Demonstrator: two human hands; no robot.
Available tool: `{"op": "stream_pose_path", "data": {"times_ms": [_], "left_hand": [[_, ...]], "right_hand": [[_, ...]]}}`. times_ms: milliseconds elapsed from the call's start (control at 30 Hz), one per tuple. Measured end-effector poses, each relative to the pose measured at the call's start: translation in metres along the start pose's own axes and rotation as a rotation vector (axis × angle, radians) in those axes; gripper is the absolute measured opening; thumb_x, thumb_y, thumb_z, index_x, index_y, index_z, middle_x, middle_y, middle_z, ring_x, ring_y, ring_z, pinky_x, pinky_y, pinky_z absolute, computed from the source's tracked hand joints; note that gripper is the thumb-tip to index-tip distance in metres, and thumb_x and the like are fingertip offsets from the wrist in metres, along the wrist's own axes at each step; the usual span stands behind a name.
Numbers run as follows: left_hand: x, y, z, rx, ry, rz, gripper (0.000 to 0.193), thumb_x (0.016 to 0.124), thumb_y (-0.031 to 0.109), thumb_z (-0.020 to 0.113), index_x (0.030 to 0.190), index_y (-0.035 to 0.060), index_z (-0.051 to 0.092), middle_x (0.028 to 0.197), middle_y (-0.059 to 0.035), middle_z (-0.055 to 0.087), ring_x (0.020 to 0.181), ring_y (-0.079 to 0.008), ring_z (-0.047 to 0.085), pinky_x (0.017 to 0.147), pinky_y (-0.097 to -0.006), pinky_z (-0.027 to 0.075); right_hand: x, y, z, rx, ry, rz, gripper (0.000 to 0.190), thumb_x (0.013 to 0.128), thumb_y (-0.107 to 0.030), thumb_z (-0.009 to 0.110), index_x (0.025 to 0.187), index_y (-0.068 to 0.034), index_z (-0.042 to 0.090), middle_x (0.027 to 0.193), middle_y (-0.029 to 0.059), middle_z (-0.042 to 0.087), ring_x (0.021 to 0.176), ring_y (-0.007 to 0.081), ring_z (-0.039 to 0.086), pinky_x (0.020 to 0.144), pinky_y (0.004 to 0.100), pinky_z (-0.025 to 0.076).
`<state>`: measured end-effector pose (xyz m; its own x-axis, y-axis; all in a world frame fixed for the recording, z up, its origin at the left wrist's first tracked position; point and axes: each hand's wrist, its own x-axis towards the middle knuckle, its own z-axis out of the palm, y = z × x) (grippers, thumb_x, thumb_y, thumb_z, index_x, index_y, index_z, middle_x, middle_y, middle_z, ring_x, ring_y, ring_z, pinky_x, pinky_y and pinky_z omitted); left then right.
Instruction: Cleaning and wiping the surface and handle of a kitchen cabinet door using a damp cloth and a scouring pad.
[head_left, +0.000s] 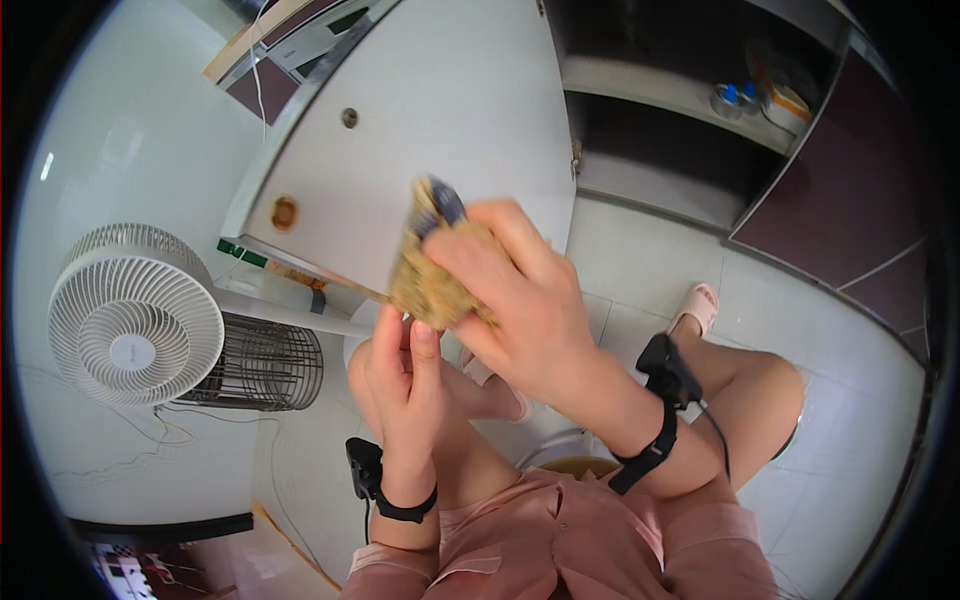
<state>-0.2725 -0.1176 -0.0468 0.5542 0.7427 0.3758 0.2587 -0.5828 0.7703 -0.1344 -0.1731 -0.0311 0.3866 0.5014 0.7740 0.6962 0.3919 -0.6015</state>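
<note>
My right hand (525, 300) grips a bunched yellow-brown cloth (435, 281) with a dark strip near its upper end. The cloth is blurred, and it is in front of the white inner face of an open cabinet door (427, 97). Just below the cloth is my left hand (401, 382), thumb and forefinger raised against its lower edge. Whether those fingers pinch the cloth or the door's edge cannot be told. The door face bears a round metal fitting (349, 118) and a brown rusty ring (284, 214).
A white fan (135, 330) stands at the left beside a dark wire basket (270, 360). Cables lie near them. The open cabinet's shelf (637, 86) holds blue-topped containers (727, 97). A dark red cabinet front (840, 187) is at the right. My bent knees flank the work.
</note>
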Motion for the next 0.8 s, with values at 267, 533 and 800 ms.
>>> {"op": "stream_pose_path", "data": {"times_ms": [267,533,800], "left_hand": [[-0.002,-0.009,-0.007,0.08,-0.002,0.061,0.029,0.093,0.017,0.046,0.114,-0.0026,0.047,0.086,0.0,0.053,0.072,-0.003,0.046,0.059,-0.0154,0.036],[0.012,-0.006,0.007,-0.201,0.083,0.042,0.026,0.091,0.017,0.048,0.108,-0.0021,0.05,0.072,-0.0007,0.054,0.061,-0.0052,0.042,0.054,-0.02,0.035],[0.009,-0.014,-0.004,-0.181,0.073,0.062,0.024,0.091,0.015,0.048,0.106,-0.0035,0.05,0.075,-0.0012,0.055,0.066,-0.0051,0.045,0.058,-0.0189,0.038]], "right_hand": [[0.009,-0.003,0.011,0.045,0.113,-0.029,0.036,0.06,-0.001,0.064,0.095,-0.007,0.054,0.092,0.0076,0.05,0.068,0.0253,0.056,0.055,0.0327,0.047],[0.013,0.002,0.005,0.187,-0.055,0.246,0.031,0.065,-0.004,0.061,0.094,0.0,0.05,0.089,0.0118,0.048,0.079,0.0261,0.051,0.07,0.03,0.042],[0.003,-0.008,0.015,0.358,-0.098,0.409,0.026,0.068,-0.007,0.062,0.089,0.0,0.047,0.087,0.0089,0.044,0.079,0.0202,0.046,0.071,0.0272,0.039]]}}
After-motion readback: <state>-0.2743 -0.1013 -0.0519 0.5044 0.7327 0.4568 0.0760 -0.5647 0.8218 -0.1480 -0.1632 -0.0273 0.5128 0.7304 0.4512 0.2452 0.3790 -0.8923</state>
